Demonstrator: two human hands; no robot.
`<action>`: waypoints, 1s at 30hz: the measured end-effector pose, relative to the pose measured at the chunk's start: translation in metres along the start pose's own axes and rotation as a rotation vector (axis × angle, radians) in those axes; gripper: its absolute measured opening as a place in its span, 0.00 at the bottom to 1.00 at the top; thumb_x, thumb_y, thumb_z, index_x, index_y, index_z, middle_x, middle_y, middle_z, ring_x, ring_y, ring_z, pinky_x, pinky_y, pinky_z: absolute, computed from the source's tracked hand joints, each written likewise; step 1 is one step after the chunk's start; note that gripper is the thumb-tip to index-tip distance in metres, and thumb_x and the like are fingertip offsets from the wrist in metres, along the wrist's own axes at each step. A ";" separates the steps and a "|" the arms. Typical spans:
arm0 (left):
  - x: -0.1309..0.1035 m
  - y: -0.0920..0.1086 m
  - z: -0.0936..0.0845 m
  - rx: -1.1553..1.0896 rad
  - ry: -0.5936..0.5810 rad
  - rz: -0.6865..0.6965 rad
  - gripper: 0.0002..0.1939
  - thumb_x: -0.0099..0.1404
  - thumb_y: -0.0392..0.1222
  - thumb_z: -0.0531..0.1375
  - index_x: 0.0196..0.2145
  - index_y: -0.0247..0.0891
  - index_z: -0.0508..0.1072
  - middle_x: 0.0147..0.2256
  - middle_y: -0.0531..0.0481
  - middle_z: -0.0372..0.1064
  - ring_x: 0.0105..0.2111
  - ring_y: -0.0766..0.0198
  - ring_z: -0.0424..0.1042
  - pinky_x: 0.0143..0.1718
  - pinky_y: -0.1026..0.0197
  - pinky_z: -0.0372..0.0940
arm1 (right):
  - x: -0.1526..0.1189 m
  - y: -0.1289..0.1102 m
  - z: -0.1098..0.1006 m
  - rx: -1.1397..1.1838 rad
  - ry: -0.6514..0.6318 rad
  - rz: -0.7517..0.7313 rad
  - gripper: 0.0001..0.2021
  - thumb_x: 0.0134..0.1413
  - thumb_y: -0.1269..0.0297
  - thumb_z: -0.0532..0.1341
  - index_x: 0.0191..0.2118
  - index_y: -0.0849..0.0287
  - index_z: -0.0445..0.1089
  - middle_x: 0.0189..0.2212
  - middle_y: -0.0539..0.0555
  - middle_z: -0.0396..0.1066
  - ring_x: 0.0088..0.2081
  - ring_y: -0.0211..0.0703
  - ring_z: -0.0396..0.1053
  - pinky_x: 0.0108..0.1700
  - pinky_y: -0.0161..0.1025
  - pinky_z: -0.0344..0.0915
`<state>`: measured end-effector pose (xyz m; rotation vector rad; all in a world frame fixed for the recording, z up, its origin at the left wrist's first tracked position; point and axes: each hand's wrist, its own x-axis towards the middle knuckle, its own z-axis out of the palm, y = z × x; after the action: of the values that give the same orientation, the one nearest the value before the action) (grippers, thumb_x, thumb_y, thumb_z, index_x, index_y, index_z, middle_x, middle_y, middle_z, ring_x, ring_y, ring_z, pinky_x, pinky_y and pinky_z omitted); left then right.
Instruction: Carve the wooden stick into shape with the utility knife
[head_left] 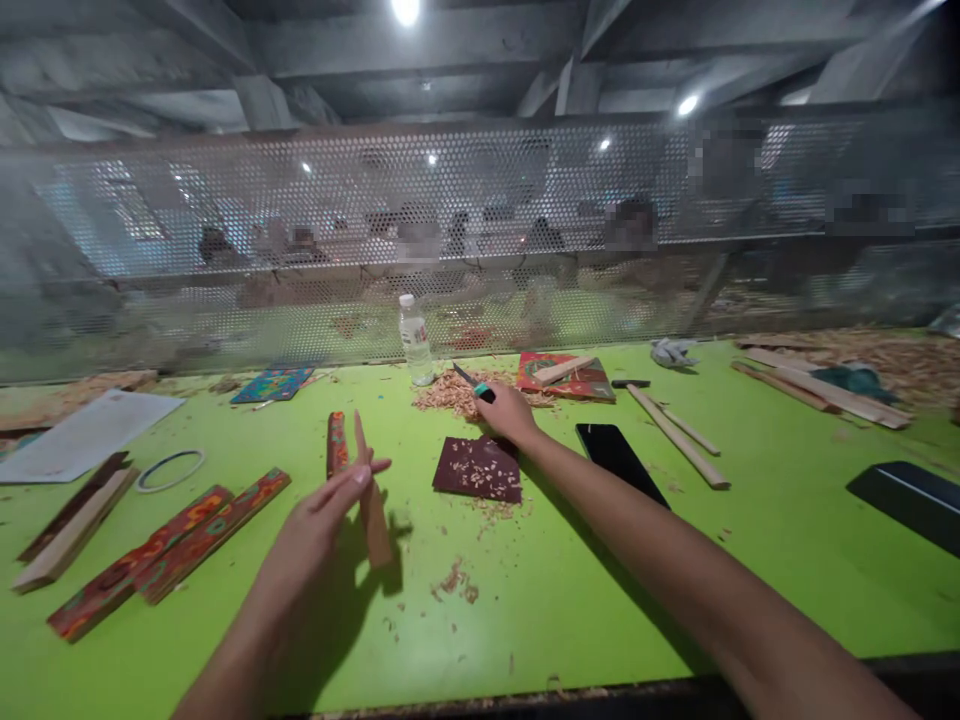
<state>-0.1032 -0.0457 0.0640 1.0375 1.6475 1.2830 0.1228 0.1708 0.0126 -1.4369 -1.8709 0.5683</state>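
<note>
In the left hand (328, 508) sits a clasped wood strip (375, 532); apart, the right hand (511, 412) grips a knife (484, 392), blade forward, likely for safety.

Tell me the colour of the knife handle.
The knife handle shows teal and black; head view.

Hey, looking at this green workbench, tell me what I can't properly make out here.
All in the head view:
- Knife: part of its handle is hidden by the right hand.
- Held wood piece: its middle is covered by the left hand.
- White sheet: cut off by the left edge.
- Bottle label: print too small and blurred.
- Background: blurred behind the perforated screen.
</note>
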 end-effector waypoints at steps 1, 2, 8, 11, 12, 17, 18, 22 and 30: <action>-0.013 -0.005 0.002 -0.080 -0.010 -0.059 0.21 0.68 0.58 0.64 0.51 0.44 0.84 0.62 0.42 0.73 0.63 0.36 0.68 0.55 0.40 0.73 | -0.003 -0.004 -0.006 0.008 -0.010 -0.022 0.17 0.70 0.59 0.65 0.60 0.57 0.71 0.58 0.59 0.72 0.51 0.53 0.76 0.51 0.54 0.75; -0.024 -0.009 0.005 -0.157 -0.015 -0.114 0.23 0.68 0.59 0.64 0.53 0.45 0.82 0.63 0.42 0.72 0.62 0.35 0.70 0.49 0.40 0.77 | -0.005 -0.007 -0.014 0.020 -0.015 -0.044 0.17 0.70 0.59 0.65 0.60 0.57 0.71 0.58 0.59 0.72 0.51 0.53 0.76 0.50 0.54 0.75; -0.042 -0.021 0.027 -0.572 0.013 -0.286 0.17 0.74 0.44 0.59 0.54 0.38 0.81 0.59 0.38 0.76 0.60 0.48 0.75 0.54 0.51 0.77 | -0.052 -0.031 -0.074 0.150 0.019 -0.094 0.17 0.70 0.59 0.65 0.60 0.55 0.71 0.60 0.59 0.71 0.53 0.53 0.74 0.53 0.56 0.74; -0.045 -0.023 0.038 -0.742 0.028 -0.356 0.13 0.75 0.39 0.60 0.52 0.36 0.81 0.59 0.36 0.77 0.57 0.45 0.78 0.55 0.43 0.78 | -0.102 -0.039 -0.094 0.259 0.006 0.015 0.19 0.69 0.53 0.64 0.61 0.50 0.73 0.53 0.61 0.76 0.50 0.56 0.77 0.50 0.53 0.76; -0.046 -0.023 0.042 -0.779 0.029 -0.374 0.13 0.75 0.38 0.59 0.53 0.35 0.80 0.59 0.36 0.76 0.56 0.44 0.78 0.54 0.42 0.78 | -0.120 -0.040 -0.098 0.302 0.001 0.073 0.21 0.70 0.48 0.62 0.62 0.50 0.73 0.48 0.61 0.78 0.45 0.56 0.79 0.43 0.51 0.79; -0.044 -0.029 0.055 -0.883 0.001 -0.466 0.19 0.75 0.31 0.57 0.61 0.31 0.71 0.58 0.32 0.76 0.57 0.44 0.78 0.59 0.41 0.74 | -0.192 -0.028 -0.095 0.474 0.070 0.300 0.32 0.68 0.35 0.54 0.62 0.55 0.71 0.36 0.58 0.80 0.33 0.54 0.81 0.34 0.50 0.80; -0.043 -0.031 0.056 -0.899 -0.023 -0.485 0.21 0.74 0.30 0.58 0.63 0.31 0.69 0.59 0.32 0.76 0.57 0.44 0.77 0.61 0.42 0.73 | -0.201 -0.023 -0.091 0.551 0.110 0.356 0.33 0.65 0.33 0.56 0.60 0.55 0.72 0.36 0.59 0.80 0.34 0.55 0.81 0.35 0.50 0.80; -0.045 -0.042 0.054 -0.928 -0.180 -0.498 0.32 0.68 0.27 0.66 0.66 0.36 0.66 0.63 0.36 0.72 0.62 0.46 0.73 0.65 0.49 0.69 | -0.223 -0.012 -0.068 0.670 0.141 0.433 0.33 0.60 0.32 0.60 0.57 0.53 0.74 0.38 0.62 0.81 0.34 0.58 0.80 0.39 0.54 0.79; -0.055 -0.049 0.047 -0.860 -0.333 -0.505 0.25 0.61 0.37 0.75 0.56 0.44 0.79 0.65 0.42 0.71 0.59 0.43 0.75 0.52 0.48 0.79 | -0.245 -0.044 -0.036 0.393 0.103 0.390 0.24 0.63 0.38 0.60 0.51 0.51 0.77 0.22 0.49 0.73 0.26 0.50 0.73 0.30 0.41 0.71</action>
<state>-0.0464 -0.0884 0.0132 0.2551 0.8584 1.1966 0.1559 -0.0780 0.0032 -1.5295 -1.3088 0.9691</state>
